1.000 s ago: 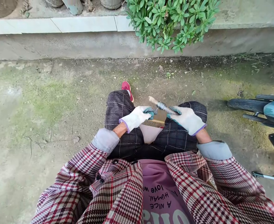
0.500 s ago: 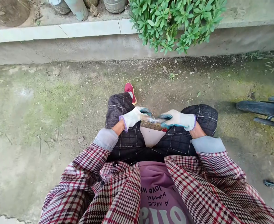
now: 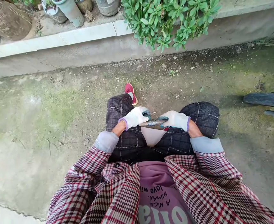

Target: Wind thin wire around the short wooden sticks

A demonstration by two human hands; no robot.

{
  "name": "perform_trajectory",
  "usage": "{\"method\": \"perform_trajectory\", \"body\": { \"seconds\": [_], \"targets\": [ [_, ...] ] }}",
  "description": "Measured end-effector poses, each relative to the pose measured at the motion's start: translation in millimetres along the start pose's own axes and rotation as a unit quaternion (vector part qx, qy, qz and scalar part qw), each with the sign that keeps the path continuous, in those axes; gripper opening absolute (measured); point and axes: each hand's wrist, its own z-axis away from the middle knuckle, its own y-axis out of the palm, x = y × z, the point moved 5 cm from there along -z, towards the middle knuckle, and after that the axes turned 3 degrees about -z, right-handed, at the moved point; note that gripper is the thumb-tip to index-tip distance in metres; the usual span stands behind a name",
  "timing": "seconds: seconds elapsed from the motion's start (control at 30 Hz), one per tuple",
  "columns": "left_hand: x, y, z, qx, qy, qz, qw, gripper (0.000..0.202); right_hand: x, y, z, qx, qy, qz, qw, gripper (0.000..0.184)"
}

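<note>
I sit with my knees apart, wearing white gloves with teal palms. My left hand and my right hand each grip one end of a short stick wrapped in thin grey wire. The stick lies level between my knees, above a pale seat edge. Both hands' fingers are closed around it. A red shoe shows past my left knee.
Mossy concrete ground spreads to the left. A low concrete ledge runs across the top with pots and a leafy green plant. A dark vehicle wheel sits at the right edge.
The stick was tilted up with its far end free; now it lies level and both hands hold its ends. My right hand has drawn in closer to my knee.
</note>
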Motion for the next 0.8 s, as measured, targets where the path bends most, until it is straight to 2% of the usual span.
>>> {"method": "perform_trajectory", "body": {
  "seconds": [0.1,0.17,0.33,0.5,0.57,0.63,0.67,0.73,0.8],
  "targets": [
    [-16.0,-7.9,0.5,-0.052,-0.002,-0.187,0.981,0.015,-3.1,3.6,-10.7,-0.002,0.016,0.083,0.996,0.017],
    [-23.9,-9.3,0.5,-0.059,-0.013,-0.243,0.968,0.019,-4.9,3.5,-14.4,-0.011,0.03,0.135,0.99,0.021],
    [-23.9,-10.7,1.2,-0.062,-0.04,-0.199,0.977,0.023,-3.5,-4.2,-8.9,-0.041,0.078,0.228,0.97,0.036],
    [-22.8,-16.5,-6.6,-0.082,-0.047,-0.211,0.973,0.02,-1.5,-27.1,-12.5,-0.06,0.103,0.269,0.956,0.032],
    [-21.4,-17.5,-14.3,-0.103,-0.055,-0.153,0.981,0.018,-4.3,-39.2,-16.9,-0.088,0.115,0.24,0.96,0.028],
    [-15.1,-13.4,-22.8,-0.118,-0.064,0.005,0.991,0.019,-7.5,-48.3,-20.4,-0.136,0.12,0.162,0.97,0.024],
    [-10.5,-8.3,-26.9,-0.113,-0.064,0.111,0.985,0.019,-8.6,-50.3,-21.8,-0.159,0.12,0.124,0.972,0.024],
    [0.3,4.6,-33.6,-0.089,-0.072,0.296,0.948,0.019,-9.3,-48.2,-24.6,-0.189,0.109,0.03,0.975,0.024],
    [10.3,15.6,-38.2,-0.068,-0.071,0.383,0.918,0.017,-8.1,-40.4,-27.5,-0.192,0.086,-0.11,0.971,0.025]
  ]
}}
